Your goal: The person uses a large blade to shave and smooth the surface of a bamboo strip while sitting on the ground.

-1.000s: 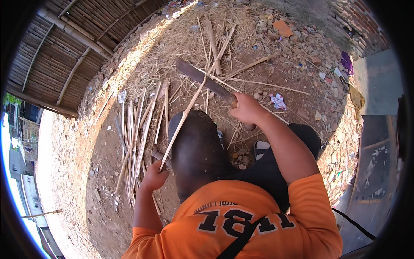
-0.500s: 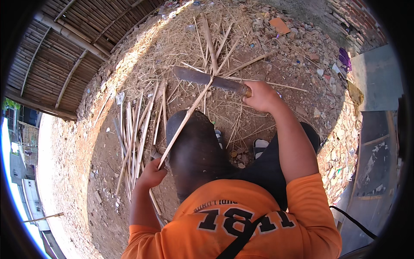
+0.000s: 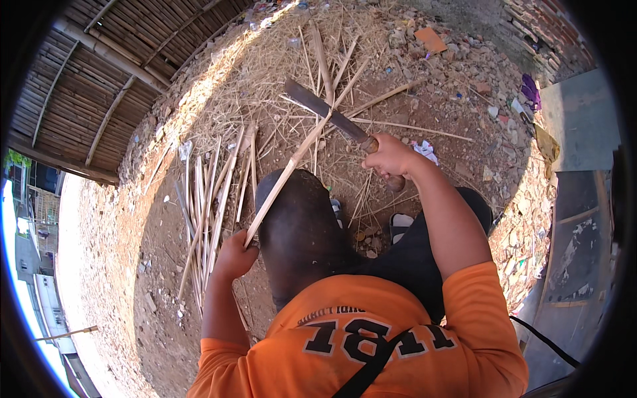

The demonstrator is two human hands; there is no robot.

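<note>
My left hand [image 3: 234,256] is closed around the near end of a long pale bamboo strip [image 3: 286,174]. The strip slants up and to the right, passing over my left knee. In my right hand [image 3: 391,158] is the wooden handle of a machete [image 3: 346,124], its butt showing below my fist. The dark blade points up and to the left and crosses the strip near its far part; whether its edge touches the strip I cannot tell. Beyond the blade, several other bamboo pieces [image 3: 321,56] lie fanned out on the ground.
A bundle of split bamboo strips [image 3: 211,212] lies left of my leg. Straw-like shavings [image 3: 255,73] and rubble cover the ground ahead. A bamboo-slat structure [image 3: 106,86] stands at upper left, grey panels [image 3: 584,126] at right. My sandalled foot [image 3: 400,227] is between the two.
The machete has tilted, its tip swinging right and up while the handle dropped slightly toward me. My left hand has shifted a little up with the strip, which shows a broader face now.
</note>
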